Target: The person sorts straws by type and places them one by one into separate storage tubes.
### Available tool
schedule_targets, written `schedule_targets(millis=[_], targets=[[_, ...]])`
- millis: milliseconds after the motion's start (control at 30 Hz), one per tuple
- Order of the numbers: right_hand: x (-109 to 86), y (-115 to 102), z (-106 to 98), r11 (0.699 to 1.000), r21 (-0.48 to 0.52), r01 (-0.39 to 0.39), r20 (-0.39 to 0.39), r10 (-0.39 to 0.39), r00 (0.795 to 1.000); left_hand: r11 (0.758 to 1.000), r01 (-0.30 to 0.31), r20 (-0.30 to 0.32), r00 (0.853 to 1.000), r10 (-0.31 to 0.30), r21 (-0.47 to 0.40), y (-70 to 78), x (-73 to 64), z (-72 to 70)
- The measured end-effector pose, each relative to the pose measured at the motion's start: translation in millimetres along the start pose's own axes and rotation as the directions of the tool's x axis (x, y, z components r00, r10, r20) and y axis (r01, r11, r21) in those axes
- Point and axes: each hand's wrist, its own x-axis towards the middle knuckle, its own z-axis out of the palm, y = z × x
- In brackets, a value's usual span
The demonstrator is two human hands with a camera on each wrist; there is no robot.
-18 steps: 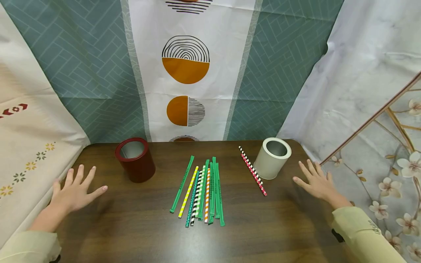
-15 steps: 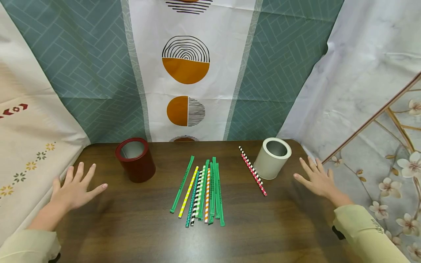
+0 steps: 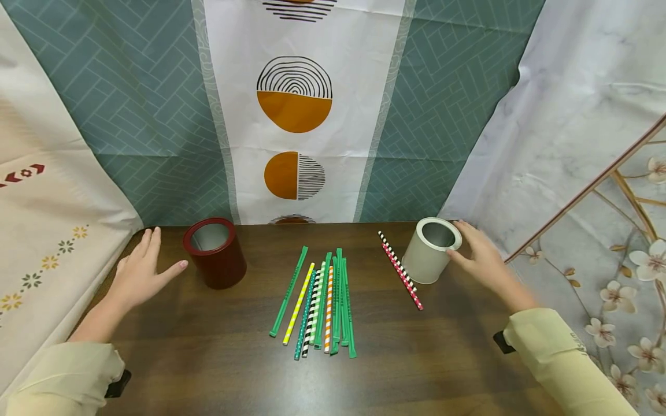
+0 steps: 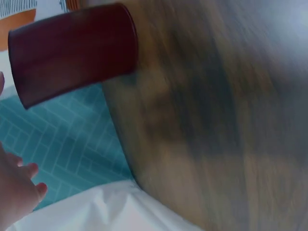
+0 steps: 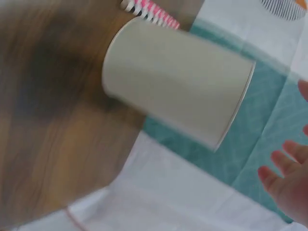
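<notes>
Dark wood is shown by the table [image 3: 234, 364], backed by a patterned curtain [image 3: 156, 115]. With the left hand [image 3: 136, 280], nothing is gripped, its fingers extended; with the right hand [image 3: 481, 257], fingers are spread beside the white can [image 3: 424, 260] and nothing is clasped, though contact with its rim cannot be told. Both cans look stiff, fairly light and smooth enough to slip; each would best be held round its side wall. The red can [image 3: 222, 268] is stood upright just inward of the left hand, the white can just inward of the right. Between them, loose straws [image 3: 312, 309] are laid.
</notes>
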Motion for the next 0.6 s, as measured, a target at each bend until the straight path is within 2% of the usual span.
schedule_targets(millis=[100,200,333,433,600], targets=[[4.7,-11.3,12.2,0.998,0.039,0.049,-0.103,-0.045,0.994,0.998,-0.002,-0.002,1.000,0.002,-0.057,6.7,7.3,6.8],[5.9,-19.0,24.5,0.990,0.139,0.015,-0.102,-0.001,0.995,0.993,0.004,0.010,1.000,-0.003,-0.121,11.7,12.9,14.2],[5.1,-20.5,40.8,0.957,0.272,-0.103,0.028,0.100,0.995,0.977,0.012,0.020,1.000,-0.008,-0.211,14.5,17.7,21.3],[1.6,-15.4,55.1,0.933,0.313,-0.176,0.119,0.145,0.982,0.967,0.015,0.014,1.000,-0.012,-0.254,14.5,20.5,25.0],[-8.2,-3.5,81.4,0.890,0.369,-0.270,0.243,0.188,0.952,0.961,0.022,-0.002,1.000,-0.023,-0.274,14.1,22.8,29.9]])
